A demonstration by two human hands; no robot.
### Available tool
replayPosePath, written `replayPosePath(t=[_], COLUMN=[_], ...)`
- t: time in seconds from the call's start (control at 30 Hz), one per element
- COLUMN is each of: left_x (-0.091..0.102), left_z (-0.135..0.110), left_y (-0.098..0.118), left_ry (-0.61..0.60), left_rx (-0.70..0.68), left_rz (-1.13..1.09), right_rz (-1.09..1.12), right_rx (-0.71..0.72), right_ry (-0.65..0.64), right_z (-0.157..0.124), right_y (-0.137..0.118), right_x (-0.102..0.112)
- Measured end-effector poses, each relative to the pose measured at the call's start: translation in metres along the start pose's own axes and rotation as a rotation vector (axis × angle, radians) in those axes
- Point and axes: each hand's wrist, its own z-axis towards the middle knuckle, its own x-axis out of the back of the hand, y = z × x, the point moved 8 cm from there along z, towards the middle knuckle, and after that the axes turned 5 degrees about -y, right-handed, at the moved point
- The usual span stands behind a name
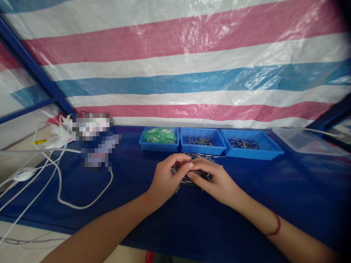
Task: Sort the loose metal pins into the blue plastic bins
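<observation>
"Why is the loose pile of slim metal pins (188, 180) there?"

"Just near of the rectangular blue plastic bins (203, 148), probably for reach. Left hand (166, 177) and right hand (218, 179) curl over it; grip, can't tell."

The loose pile of slender dark-silver pieces (189, 179) looks like bare metal, smooth with small bright glints; similar thin silver metal pieces (201, 141) share that sheen. The three blue rectangular open bins (203, 149) appear to be moulded plastic, smooth and softly glossy. Bright green crinkled packets (160, 136) look like thin, shiny plastic film. The dark blue flat tabletop (274, 190) is smooth with a low, painted-looking gloss. Behind it, the red, white and blue striped sheet (181, 47) shows finely woven plastic, wrinkled and highly reflective. The clear flat rectangular lid-like piece (307, 142) seems translucent plastic; the long white cables (79, 208) have smooth plastic sheathing.
</observation>
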Motion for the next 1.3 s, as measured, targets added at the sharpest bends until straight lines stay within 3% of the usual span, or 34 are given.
replayPosePath(t=[0.17, 0.47, 0.67, 0.83, 1.0, 1.13, 1.23, 1.3], left_x=[0.0, 0.004, 0.006, 0.009, 0.005, -0.004, -0.009, -0.012], left_z=[-0.001, 0.002, 0.002, 0.002, 0.003, 0.003, 0.004, 0.004], left_y=[0.003, 0.013, 0.018, 0.019, 0.016, 0.012, 0.008, 0.005], left_ry=[0.005, -0.003, 0.016, 0.026, -0.029, -0.131, -0.191, -0.235], left_rx=[-0.017, -0.074, -0.106, -0.119, -0.129, -0.118, -0.12, -0.123], left_rz=[-0.005, 0.037, 0.041, 0.049, 0.104, 0.212, 0.327, 0.4], right_rz=[0.09, 0.081, 0.21, 0.261, 0.325, 0.216, 0.073, -0.029], right_rx=[-0.022, -0.044, -0.098, -0.146, -0.166, -0.151, -0.181, -0.237], right_ry=[-0.036, 0.034, -0.03, 0.03, 0.134, 0.2, 0.33, 0.495], right_z=[0.001, 0.001, 0.002, 0.0, 0.001, 0.003, 0.0, -0.008], right_y=[0.001, 0.003, 0.008, 0.016, 0.016, 0.015, 0.028, 0.043], right_x=[-0.005, 0.005, 0.002, 0.009, 0.025, 0.042, 0.075, 0.109])
